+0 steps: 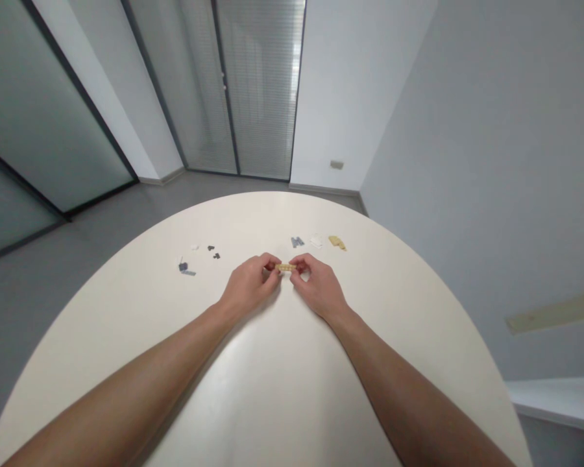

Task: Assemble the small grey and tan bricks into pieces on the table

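Both hands meet near the middle of the table, pinching a small tan building-brick piece (pixel 286 267) between them. My left hand (pixel 254 280) is closed on its left end with thumb and fingertips. On the opposite end, my right hand (pixel 317 282) holds it in the same kind of pinch. The piece is a short, narrow strip with a bumpy side; its ends are hidden by the fingers. Just beyond my right hand lie grey pieces (pixel 297 242), white pieces (pixel 316 241) and tan pieces (pixel 337 242).
The round white table (pixel 282 389) curves away on all sides. Left of my hands lie small dark pieces (pixel 214 251), a white bit (pixel 195 247), a dark blue piece (pixel 183 266) and a grey-blue strip (pixel 189 273). Behind stand glass partitions (pixel 257 84) and a grey wall (pixel 491 162).
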Tool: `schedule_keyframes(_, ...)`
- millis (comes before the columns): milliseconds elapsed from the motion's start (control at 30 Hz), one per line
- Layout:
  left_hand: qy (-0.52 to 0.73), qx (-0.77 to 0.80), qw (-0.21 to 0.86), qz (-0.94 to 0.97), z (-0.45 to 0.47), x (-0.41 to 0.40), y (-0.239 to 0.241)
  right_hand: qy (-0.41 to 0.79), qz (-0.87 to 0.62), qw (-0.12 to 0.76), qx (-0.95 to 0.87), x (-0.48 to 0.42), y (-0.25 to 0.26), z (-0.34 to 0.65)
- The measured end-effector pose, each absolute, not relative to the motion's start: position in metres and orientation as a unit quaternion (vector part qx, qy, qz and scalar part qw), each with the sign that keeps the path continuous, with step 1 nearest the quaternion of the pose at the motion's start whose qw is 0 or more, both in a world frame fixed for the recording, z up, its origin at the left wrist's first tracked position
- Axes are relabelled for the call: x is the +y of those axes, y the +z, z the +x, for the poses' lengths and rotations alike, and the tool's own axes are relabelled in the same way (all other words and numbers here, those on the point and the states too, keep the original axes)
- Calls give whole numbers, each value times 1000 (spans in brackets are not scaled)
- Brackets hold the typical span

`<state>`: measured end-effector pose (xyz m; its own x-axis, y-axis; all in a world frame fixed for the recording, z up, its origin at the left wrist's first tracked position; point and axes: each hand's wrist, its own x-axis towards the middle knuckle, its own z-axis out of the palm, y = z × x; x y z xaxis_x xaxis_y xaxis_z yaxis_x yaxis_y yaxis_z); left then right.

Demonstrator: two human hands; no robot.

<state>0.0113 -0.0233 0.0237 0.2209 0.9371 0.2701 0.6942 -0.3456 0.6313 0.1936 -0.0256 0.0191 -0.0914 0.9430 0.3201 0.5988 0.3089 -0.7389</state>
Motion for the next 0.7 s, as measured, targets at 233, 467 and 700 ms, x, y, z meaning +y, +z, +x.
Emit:
schedule_keyframes(233,318,537,193,757,11,-23,23,221,-542,397,-707,-26,19,194)
schedule_keyframes(467,319,534,194,758,11,-22,22,220,-539,400,-708,-25,19,194)
schedule_keyframes(700,320,533,188,760,11,-22,21,220,-535,403,-710,-25,18,194)
